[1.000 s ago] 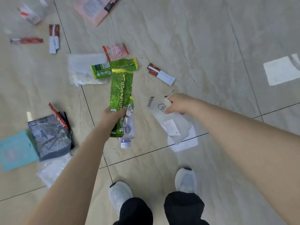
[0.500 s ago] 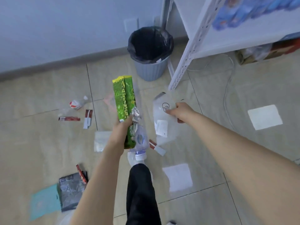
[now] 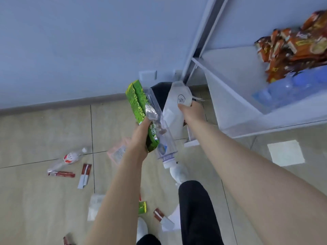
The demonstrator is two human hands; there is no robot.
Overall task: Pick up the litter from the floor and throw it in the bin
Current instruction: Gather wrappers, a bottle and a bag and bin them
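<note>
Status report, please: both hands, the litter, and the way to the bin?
Left hand shut on green packet and bottle. Right hand shut on white bag. Bin just ahead, mostly hidden.

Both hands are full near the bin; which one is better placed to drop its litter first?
Right, probably. The right hand holds the clear plastic bag directly in front of the bin. The left hand, with the green packet and bottle, sits lower and farther back.

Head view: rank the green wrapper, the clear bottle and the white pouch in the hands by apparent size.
1. white pouch, right hand; partly hidden, so unsure against the bottle
2. clear bottle, left hand
3. green wrapper, same hand, close to the bottle in length
</note>
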